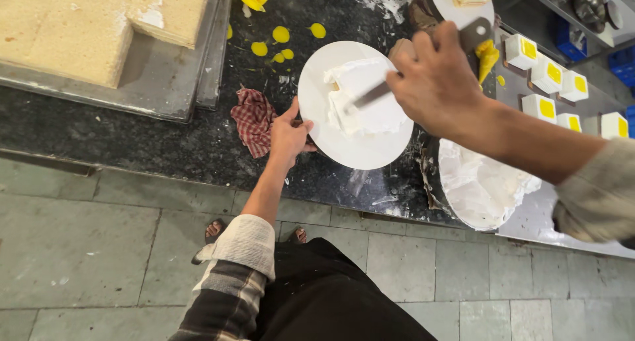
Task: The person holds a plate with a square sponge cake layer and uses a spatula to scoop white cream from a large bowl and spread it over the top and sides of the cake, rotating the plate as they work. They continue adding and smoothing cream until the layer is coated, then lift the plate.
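- On the dark desk [165,142]: white round turntable [317,83], cream-covered cake [370,99] on top.
- Left hand [289,132] closed on the turntable's left rim.
- Right hand [436,83] gripping a palette knife [370,95], blade flat on the cream.
- Red checked cloth [253,119] just left of the left hand.
- Bowl of white cream [479,185] at the desk's near edge, right of the turntable.
- Sponge sheet tray [152,83] far left.

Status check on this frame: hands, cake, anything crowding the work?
Left hand grips turntable rim. Right hand holds spatula on cream-covered cake. Checked cloth beside left hand; cream bowl close on right.
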A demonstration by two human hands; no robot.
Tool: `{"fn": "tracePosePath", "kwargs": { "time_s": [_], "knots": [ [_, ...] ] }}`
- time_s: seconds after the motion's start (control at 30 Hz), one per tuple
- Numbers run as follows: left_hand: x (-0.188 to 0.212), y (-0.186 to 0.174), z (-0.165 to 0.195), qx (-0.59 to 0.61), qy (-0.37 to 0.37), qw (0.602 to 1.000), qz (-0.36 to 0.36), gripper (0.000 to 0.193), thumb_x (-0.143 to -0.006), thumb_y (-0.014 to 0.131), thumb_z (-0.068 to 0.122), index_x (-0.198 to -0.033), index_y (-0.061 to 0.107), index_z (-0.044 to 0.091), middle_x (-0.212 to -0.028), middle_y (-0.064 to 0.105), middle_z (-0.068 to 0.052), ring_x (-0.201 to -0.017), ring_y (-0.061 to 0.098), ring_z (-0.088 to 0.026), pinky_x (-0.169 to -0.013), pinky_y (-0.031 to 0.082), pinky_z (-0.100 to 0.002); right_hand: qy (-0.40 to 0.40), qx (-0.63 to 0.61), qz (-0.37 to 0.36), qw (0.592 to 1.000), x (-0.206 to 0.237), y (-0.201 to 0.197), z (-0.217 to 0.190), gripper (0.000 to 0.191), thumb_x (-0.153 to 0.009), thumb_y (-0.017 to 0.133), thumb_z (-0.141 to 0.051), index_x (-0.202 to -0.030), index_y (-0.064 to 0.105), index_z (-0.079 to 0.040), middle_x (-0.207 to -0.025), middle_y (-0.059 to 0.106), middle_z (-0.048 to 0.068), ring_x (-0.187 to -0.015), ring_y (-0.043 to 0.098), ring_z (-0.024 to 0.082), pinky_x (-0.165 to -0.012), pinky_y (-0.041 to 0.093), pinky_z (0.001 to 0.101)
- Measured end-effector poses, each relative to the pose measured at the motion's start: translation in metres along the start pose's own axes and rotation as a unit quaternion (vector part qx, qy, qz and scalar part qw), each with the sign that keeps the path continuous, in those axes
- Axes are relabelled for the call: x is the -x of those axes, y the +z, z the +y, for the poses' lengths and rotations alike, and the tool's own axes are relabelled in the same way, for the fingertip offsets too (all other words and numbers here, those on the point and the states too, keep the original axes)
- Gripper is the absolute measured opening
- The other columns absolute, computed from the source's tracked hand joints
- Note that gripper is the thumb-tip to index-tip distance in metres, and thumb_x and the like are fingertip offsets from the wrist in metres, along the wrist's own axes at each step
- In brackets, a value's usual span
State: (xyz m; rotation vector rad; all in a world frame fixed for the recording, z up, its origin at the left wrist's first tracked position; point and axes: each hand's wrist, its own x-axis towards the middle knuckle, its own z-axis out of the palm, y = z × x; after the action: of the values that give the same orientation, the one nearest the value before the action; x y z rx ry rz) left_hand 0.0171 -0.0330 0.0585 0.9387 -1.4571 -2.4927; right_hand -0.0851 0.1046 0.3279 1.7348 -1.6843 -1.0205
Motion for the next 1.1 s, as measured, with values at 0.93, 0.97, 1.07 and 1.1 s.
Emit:
{"fn": "tracePosePath", "kwargs": {
  "time_s": [0.93, 0.97, 1.07, 1.1],
  "knots": [
    [-0.002, -0.005, -0.005, 0.034, -0.036, 0.999, -0.021, 0.071, -0.096, 0.059, -0.001, -0.157, 0.037, 0.026, -0.099, 0.067, -0.009, -0.082, 0.071, -0.021, -0.07, 0.07, -0.044, -0.01, 0.029, 0.02, 0.999, -0.02, 0.018, 0.01, 0.016, -0.09, 0.067, -0.023, -0.097, 0.079, -0.016, -0.087, 0.068, 0.0, -0.095, 0.061, 0.024, -0.097, 0.036, 0.0504],
    [-0.002, -0.004, -0.005, 0.037, -0.039, 0.998, -0.021, 0.071, -0.096, 0.06, -0.001, -0.157, 0.037, 0.026, -0.099, 0.067, -0.01, -0.082, 0.071, -0.021, -0.07, 0.07, -0.044, -0.007, 0.04, 0.021, 0.999, -0.02, 0.018, 0.011, 0.015, -0.092, 0.067, -0.023, -0.097, 0.079, -0.015, -0.086, 0.068, -0.001, -0.095, 0.06, 0.024, -0.097, 0.036, 0.0499],
    [-0.001, -0.003, -0.005, 0.049, -0.042, 0.998, -0.027, 0.072, -0.096, 0.059, -0.001, -0.158, 0.035, 0.026, -0.1, 0.068, -0.01, -0.082, 0.072, -0.022, -0.069, 0.07, -0.044, 0.018, -0.025, -0.03, 0.999, -0.021, 0.016, 0.016, 0.013, -0.09, 0.067, -0.023, -0.092, 0.08, -0.021, -0.088, 0.069, 0.0, -0.095, 0.062, 0.025, -0.097, 0.037, 0.0534],
    [-0.002, -0.004, -0.005, 0.051, -0.041, 0.997, -0.028, 0.072, -0.096, 0.058, -0.002, -0.158, 0.035, 0.026, -0.1, 0.068, -0.01, -0.082, 0.072, -0.021, -0.069, 0.07, -0.044, 0.032, -0.064, -0.053, 0.996, -0.022, 0.016, 0.018, 0.013, -0.088, 0.068, -0.024, -0.09, 0.08, -0.024, -0.089, 0.07, 0.0, -0.095, 0.063, 0.027, -0.096, 0.037, 0.0554]
  ]
}}
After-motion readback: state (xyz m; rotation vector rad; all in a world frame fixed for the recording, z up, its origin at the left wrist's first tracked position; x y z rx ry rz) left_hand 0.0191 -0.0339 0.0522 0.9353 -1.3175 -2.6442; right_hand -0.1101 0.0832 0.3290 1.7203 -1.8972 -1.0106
